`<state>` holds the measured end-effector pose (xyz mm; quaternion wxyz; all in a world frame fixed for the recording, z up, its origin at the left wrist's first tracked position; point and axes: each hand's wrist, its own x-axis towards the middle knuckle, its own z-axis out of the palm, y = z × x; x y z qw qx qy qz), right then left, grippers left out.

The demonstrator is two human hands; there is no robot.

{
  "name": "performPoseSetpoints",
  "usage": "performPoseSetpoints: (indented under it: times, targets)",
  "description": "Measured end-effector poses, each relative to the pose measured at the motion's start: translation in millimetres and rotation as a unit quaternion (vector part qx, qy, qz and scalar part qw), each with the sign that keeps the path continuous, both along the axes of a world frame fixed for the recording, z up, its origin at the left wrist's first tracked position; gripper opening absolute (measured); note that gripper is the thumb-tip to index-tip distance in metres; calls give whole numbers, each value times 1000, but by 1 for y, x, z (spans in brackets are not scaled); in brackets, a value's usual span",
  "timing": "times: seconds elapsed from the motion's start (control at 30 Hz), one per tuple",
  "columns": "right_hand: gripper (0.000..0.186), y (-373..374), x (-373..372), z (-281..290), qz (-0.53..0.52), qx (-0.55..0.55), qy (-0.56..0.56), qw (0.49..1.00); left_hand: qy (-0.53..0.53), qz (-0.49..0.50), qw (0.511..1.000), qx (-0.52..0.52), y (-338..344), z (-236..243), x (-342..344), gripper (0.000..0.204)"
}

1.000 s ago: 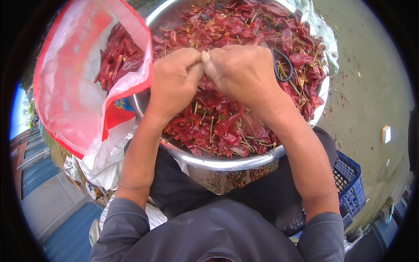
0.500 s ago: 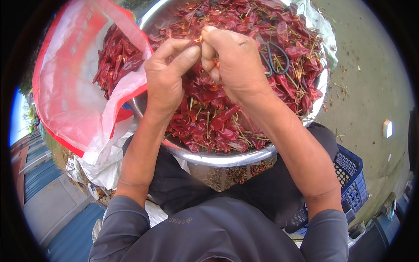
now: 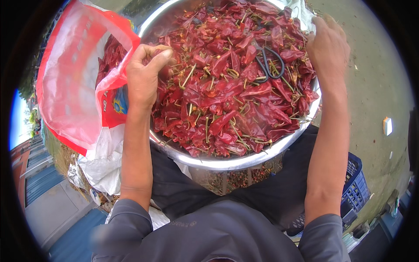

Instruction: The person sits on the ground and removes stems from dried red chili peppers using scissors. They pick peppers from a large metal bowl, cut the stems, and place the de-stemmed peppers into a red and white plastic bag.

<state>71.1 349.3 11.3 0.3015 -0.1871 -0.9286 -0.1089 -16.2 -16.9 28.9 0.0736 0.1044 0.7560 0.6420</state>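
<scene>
A wide steel bowl (image 3: 227,163) rests on my lap, heaped with dried red chilies (image 3: 227,96) and loose stems. My left hand (image 3: 146,74) hovers at the bowl's left side beside the mouth of a red and white plastic bag (image 3: 74,78). Its thumb and fingers are pinched on a dried chili. My right hand (image 3: 327,43) is at the bowl's far right rim, seen from the back with the fingers curled over the edge. What it holds is hidden. Black-handled scissors (image 3: 268,65) lie on the chilies between my hands.
More chilies (image 3: 111,56) show inside the bag. A white sack (image 3: 102,161) lies under the bag at my left. A blue plastic crate (image 3: 355,183) stands by my right leg on bare concrete ground (image 3: 375,87).
My hands were joined over the middle of the bowl; they have parted. The left hand moved left toward the bag, the right hand swung out to the bowl's right rim.
</scene>
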Motion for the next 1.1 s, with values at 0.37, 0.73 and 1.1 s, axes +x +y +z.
performPoseSetpoints:
  times: [0.37, 0.73, 1.1]
  targets:
    - [16, -150, -28, -29, 338, -117, -188, 915, 60, -40, 966, -249, -1, -5, 0, 16]
    - [25, -171, -15, -13, 348, -660, -154, 647, -51, -129, 988, -62, 9, -13, 10, 42]
    - [32, -166, -17, -6, 390, -459, -120, 789, 181, -129, 952, -209, 18, -10, 23, 14]
